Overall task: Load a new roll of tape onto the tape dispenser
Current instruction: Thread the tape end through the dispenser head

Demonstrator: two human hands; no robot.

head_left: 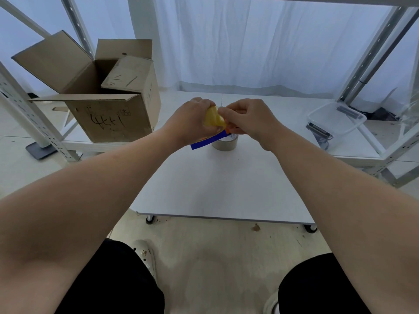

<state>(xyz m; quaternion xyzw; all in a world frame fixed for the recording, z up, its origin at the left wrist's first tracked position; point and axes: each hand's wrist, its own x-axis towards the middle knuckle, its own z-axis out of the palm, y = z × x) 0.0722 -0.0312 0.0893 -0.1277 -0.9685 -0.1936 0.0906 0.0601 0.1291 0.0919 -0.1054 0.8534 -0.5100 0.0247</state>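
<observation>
My left hand (191, 120) grips a tape dispenser (207, 140) with a blue and orange body, held above the white table (217, 184). A yellow roll of tape (213, 117) sits on it between both hands. My right hand (247, 120) pinches at the right side of the yellow roll, and its fingers hide the orange part. A second roll of tape (225, 143), pale brown, stands on the table just below the hands, partly hidden by the dispenser.
An open cardboard box (108, 109) stands at the back left of the table. A clear plastic tub (335, 123) with dark parts sits on a shelf at the right. Metal rack posts (371, 55) flank both sides. My knees are below the table's front edge.
</observation>
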